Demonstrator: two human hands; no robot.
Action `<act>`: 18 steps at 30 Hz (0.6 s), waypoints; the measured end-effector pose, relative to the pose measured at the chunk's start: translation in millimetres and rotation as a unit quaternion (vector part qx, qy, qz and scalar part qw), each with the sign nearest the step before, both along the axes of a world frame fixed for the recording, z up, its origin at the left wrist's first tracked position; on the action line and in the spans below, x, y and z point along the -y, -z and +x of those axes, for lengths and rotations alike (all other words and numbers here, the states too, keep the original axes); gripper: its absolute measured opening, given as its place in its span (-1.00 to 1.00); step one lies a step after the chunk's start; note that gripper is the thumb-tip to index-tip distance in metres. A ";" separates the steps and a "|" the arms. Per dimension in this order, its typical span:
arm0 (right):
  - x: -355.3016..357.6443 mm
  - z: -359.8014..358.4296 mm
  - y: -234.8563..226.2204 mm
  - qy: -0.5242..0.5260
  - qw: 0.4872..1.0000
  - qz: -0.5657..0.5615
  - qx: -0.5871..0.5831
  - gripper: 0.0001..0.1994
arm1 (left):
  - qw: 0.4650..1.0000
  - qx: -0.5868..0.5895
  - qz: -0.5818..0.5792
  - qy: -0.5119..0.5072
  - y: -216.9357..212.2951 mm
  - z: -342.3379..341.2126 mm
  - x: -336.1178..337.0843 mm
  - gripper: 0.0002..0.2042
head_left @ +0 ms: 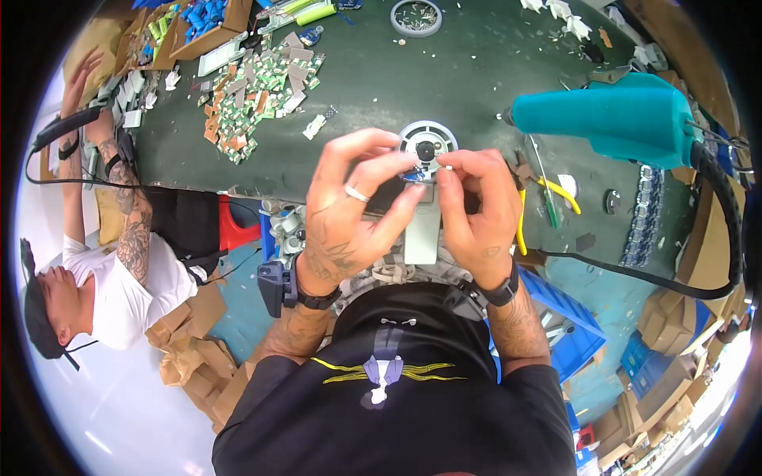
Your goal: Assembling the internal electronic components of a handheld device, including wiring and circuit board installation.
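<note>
A light grey device with a round, slotted head point(447, 136) and a flat handle point(421, 238) lies at the bench's near edge, its head away from me. It looks like a handheld fan; a black hub point(426, 151) sits in the middle of the head. My left hand point(349, 202), a ring on one finger, curls in from the left. Its index finger and thumb close around a small blue part point(412, 174) where head meets handle; whether they grip it I cannot tell. From the other side my right hand point(481, 208) pinches a tiny whitish bit at the head's lower edge.
A teal power tool point(607, 119) with a thick cable points in from the right. Yellow-handled pliers point(560, 195) and a green screwdriver point(551, 208) lie beside my right hand. Small circuit boards point(258, 95) are heaped left; a screw dish point(416, 17) stands behind. A co-worker point(119, 278) sits left.
</note>
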State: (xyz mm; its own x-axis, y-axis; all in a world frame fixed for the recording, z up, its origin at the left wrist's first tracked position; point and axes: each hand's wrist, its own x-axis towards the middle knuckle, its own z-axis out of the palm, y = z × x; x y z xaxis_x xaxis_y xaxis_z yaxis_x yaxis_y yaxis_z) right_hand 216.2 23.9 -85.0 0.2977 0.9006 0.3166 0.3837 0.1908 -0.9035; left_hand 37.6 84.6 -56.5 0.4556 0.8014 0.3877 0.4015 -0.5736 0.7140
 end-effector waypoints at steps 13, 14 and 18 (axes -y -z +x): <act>2.6 -0.5 4.1 0.024 1.000 -0.001 0.010 -0.78 | 0.998 0.059 0.029 0.023 30.7 6.9 -7.3 -0.56; 1.6 1.4 2.1 0.024 1.000 0.000 0.016 -0.78 | 0.997 0.065 0.029 0.024 29.8 6.4 -8.1 -0.56; 10.7 6.7 12.2 0.076 0.991 0.100 0.056 -0.52 | 0.997 0.067 0.020 0.038 30.9 6.3 -13.6 -0.51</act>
State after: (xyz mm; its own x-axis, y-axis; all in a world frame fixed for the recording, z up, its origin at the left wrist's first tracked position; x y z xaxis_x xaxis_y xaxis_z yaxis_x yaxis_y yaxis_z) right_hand 222.8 13.2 -97.2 0.3781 0.7646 0.5220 0.5168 0.2935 -0.8042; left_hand 43.9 98.2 -87.4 0.4558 0.7499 0.4794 0.2591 -0.6271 0.7346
